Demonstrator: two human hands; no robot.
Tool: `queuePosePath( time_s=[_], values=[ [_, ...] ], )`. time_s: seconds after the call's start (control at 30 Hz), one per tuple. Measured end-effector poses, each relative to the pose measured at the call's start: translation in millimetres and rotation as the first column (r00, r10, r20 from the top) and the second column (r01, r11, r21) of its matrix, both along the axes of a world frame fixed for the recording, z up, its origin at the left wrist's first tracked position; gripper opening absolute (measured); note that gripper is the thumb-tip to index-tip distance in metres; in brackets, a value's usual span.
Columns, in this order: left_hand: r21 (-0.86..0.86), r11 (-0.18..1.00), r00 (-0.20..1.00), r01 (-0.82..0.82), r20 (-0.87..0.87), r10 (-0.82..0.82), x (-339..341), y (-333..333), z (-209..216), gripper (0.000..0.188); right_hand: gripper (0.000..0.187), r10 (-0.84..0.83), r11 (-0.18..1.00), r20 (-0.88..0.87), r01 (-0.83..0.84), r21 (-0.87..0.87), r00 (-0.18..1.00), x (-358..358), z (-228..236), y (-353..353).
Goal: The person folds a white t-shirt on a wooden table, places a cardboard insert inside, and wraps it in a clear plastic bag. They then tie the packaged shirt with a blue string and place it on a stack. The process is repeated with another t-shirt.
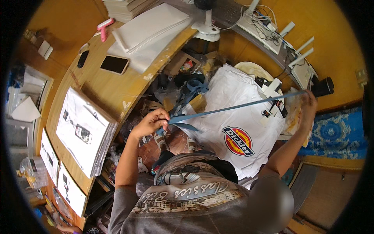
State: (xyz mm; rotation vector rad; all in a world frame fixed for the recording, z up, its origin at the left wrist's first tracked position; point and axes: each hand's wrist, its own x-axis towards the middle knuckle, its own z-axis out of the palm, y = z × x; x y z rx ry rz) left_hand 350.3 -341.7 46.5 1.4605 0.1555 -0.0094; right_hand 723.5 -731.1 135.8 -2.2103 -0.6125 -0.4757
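A long blue-grey fabric strip (233, 109) is pulled taut between my two hands, rising slightly to the right. My left hand (153, 121) pinches it between thumb and fingers, and a loose tail hangs beside those fingers. Far out to the right, my right hand (309, 106) is closed on the other end; its fingers are partly blurred. Beneath the strip lies a white T-shirt (222, 97) with a red, yellow and dark blue printed emblem. More blue strips (191, 93) lie in a tangle beyond my left hand.
The wooden table (93, 76) at left carries a phone (114, 64), a pink-handled tool (104, 29), white sheets (156, 27) and a stack of printed white pieces (83, 130). Plastic bags and scraps clutter the floor ahead. A shelf at far right holds cables and white devices (261, 31).
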Motion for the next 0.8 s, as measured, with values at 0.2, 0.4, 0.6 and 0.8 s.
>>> queuePosePath(
  time_s=[0.2, 0.4, 0.6, 0.8],
  values=[
    [0.110, 0.989, 0.994, -0.100, -0.035, 0.105, -5, 25, -10, 0.006, 0.021, -0.304, 0.912, -0.125, 0.327, 0.248, 0.944, 42, -22, -23],
    [0.206, 0.916, 0.929, -0.345, 0.216, 0.301, 28, 31, 30, 0.028, 0.021, -0.694, 0.718, 0.061, 0.681, 0.147, 0.718, 60, -82, 3],
    [0.249, 0.772, 0.777, -0.585, 0.443, 0.447, 25, 61, 74, 0.035, 0.034, -0.766, 0.575, -0.079, 0.735, 0.359, 0.638, 10, -29, -43],
    [0.194, 0.799, 0.750, -0.569, 0.521, 0.408, 53, 65, 98, 0.031, 0.031, -0.854, 0.450, -0.191, 0.871, 0.197, 0.485, -9, -28, -53]
  ],
)
